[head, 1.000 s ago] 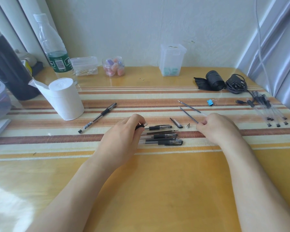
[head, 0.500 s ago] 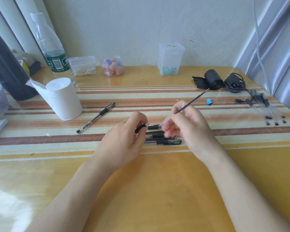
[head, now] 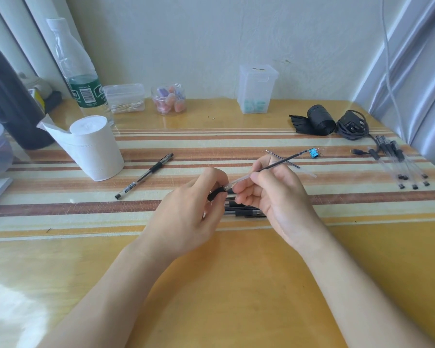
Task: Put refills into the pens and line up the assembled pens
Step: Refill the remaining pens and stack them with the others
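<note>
Held above the middle of the counter (head: pixel 236 285): a pen barrel (head: pixel 217 192), black grip end pinched in the left hand (head: pixel 191 212), fingers clenched around it. Gripped in the right hand (head: pixel 274 197), thumb and forefinger closed on it: a thin refill (head: pixel 279 165), its clear end pushed against the open mouth of the barrel, its dark length slanted up toward 2 o'clock, tip close to a small blue binder clip (head: pixel 313 152). Lay beneath the two hands, partly hidden: a stack of black-gripped pens (head: pixel 244 212), side by side on the striped mat; exact count not possible to tell. Rested just beyond the right hand at 1 o'clock: another loose refill (head: pixel 290 163), crossed behind the held one. Lay apart at 10 o'clock from the hands: a single capped pen (head: pixel 145 175), angled, near a roll of white paper (head: pixel 96 146). Spread well away at 3 o'clock near the counter edge: a cluster of clear pen barrels (head: pixel 399 162). Stood along the far edge at 12 o'clock: a plastic bottle (head: pixel 79 71), a box of cotton swabs (head: pixel 124 97), a small round jar (head: pixel 169 99) and a tall clear box (head: pixel 256 89); at 2 o'clock, a black roll (head: pixel 320 119) beside a coiled black cable (head: pixel 352 125).
</note>
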